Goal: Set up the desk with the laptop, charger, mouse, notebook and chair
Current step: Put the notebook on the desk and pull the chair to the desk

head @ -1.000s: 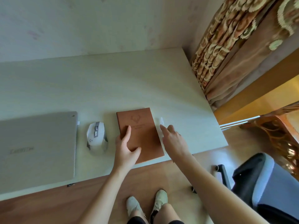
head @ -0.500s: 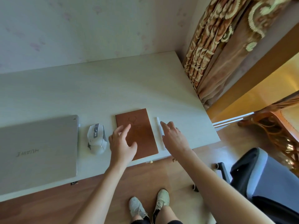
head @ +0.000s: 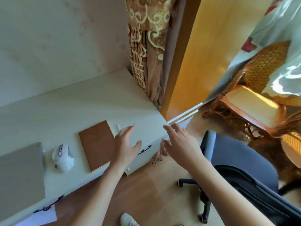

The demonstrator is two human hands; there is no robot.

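Pale wallpaper and a patterned curtain [head: 146,51] back a light wooden bench [head: 78,108] that fills the left of the view. On it, from left to right along the near edge, lie the closed laptop [head: 19,175], the white mouse [head: 62,158], the brown notebook [head: 96,145] and, just beside it, a slim white pen [head: 118,128]. Both hands hang spread and empty: the left hand [head: 126,144] is over the bench just right of the notebook, the right hand [head: 179,142] past the bench's right corner, over the floor. What seems left is the chair [head: 241,168], a dark office chair standing on the floor to the near right, well apart from the laptop. It lies to the right of both hands, and the right hand is clearly the nearer one, close to the chair's grey edge. Pulling it in would mean dragging it leftward along the bench's near edge. No charger brick shows.
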